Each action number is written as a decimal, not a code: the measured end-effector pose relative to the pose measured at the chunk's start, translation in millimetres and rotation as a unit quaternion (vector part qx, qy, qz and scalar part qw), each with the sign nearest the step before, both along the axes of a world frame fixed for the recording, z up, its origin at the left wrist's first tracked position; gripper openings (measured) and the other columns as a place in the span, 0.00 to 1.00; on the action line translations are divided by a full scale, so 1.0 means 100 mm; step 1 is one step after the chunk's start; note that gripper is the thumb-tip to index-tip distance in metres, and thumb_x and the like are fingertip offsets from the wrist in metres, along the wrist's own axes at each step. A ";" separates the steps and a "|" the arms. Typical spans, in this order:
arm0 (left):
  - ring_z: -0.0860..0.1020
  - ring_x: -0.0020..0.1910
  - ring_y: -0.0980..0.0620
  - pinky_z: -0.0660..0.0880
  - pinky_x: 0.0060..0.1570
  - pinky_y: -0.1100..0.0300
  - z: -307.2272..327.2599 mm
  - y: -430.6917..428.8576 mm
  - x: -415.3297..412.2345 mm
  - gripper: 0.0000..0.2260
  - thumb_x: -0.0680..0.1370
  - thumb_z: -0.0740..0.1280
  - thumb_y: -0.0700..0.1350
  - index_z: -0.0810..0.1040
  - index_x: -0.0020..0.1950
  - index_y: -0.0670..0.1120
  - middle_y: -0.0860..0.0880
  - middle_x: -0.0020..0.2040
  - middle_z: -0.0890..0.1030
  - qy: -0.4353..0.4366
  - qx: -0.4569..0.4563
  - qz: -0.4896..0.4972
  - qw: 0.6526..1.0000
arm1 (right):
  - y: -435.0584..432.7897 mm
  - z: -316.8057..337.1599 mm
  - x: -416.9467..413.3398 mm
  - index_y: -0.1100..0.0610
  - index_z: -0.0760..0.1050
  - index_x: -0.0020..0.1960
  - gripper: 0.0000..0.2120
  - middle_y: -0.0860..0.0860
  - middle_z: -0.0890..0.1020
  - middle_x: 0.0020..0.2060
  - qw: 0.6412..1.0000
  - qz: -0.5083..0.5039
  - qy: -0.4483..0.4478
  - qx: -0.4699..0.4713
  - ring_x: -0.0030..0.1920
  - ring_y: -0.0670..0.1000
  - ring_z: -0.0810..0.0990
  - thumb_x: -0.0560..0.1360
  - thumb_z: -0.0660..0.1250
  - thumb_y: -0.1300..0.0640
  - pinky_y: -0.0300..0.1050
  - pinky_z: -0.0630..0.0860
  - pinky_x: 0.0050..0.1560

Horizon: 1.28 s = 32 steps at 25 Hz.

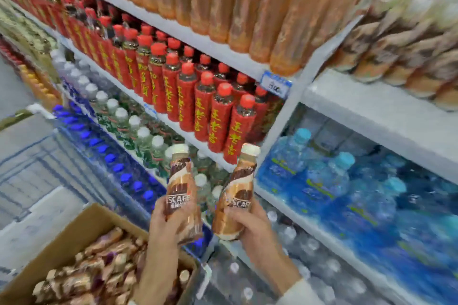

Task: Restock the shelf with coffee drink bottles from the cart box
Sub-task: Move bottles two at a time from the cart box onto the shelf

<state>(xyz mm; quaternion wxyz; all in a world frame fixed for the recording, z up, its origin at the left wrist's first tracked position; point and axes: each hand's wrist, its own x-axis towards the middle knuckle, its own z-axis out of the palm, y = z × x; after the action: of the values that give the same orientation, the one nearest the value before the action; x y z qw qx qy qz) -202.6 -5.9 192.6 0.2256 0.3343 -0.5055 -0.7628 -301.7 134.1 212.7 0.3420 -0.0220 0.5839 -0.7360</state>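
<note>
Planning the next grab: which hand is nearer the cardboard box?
Left. The left hand, holding a coffee bottle, is above the cardboard box's right edge; the right hand, holding a second bottle, is farther right, away from it.

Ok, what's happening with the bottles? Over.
Left hand grips one coffee bottle. Right hand grips second bottle. Box holds more. Nothing in the way.

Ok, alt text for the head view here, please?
The left hand grips one Nescafe bottle, the right hand a second Nescafe bottle, before shelves of red Wanglaoji tea bottles. A cardboard box of more coffee bottles sits lower left.
</note>
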 end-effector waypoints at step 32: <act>0.79 0.48 0.73 0.73 0.42 0.78 1.97 2.63 -2.94 0.28 0.67 0.82 0.43 0.74 0.56 0.66 0.63 0.52 0.82 0.216 -0.327 -0.332 0.858 | 3.00 1.85 -1.79 0.48 0.68 0.60 0.21 0.46 0.81 0.55 0.887 -0.317 0.312 0.124 0.53 0.43 0.82 0.75 0.76 0.54 0.39 0.75 0.50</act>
<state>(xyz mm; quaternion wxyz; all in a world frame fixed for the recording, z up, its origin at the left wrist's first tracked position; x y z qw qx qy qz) -497.1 256.7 390.0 0.1589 -0.1194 -0.7457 -0.6359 -480.8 433.7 397.6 -0.1098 -0.0219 0.7227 -0.6821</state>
